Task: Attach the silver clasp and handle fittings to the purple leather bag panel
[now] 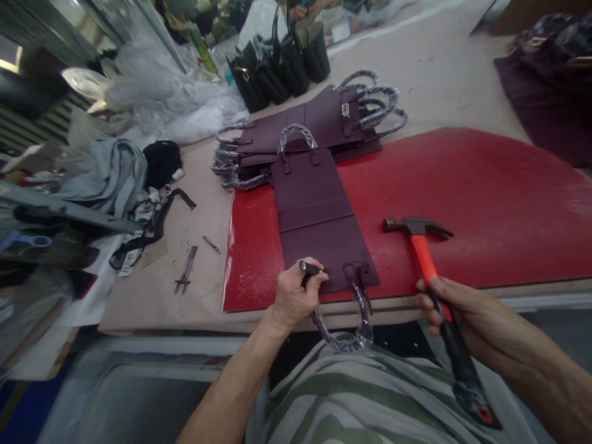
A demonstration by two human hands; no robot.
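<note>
A flat purple leather bag panel (314,203) lies on a red mat (472,197), with a plastic-wrapped handle at each end. My left hand (296,293) pinches a short metal punch (309,267) upright over the panel's near edge, beside the near handle (358,308), which hangs over the table edge. The punch's lower tip is hidden by my fingers. To the right, my right hand (457,311) is wrapped round the orange and black shaft of a claw hammer (423,256). Its dark head is raised over the mat, apart from the punch.
Behind the panel lies a stack of similar purple panels (296,126) with wrapped handles. Black bags (282,65) stand farther back. Left of the mat are a pronged metal tool (186,270) and a small metal rod (211,245). More purple pieces (546,92) lie at right.
</note>
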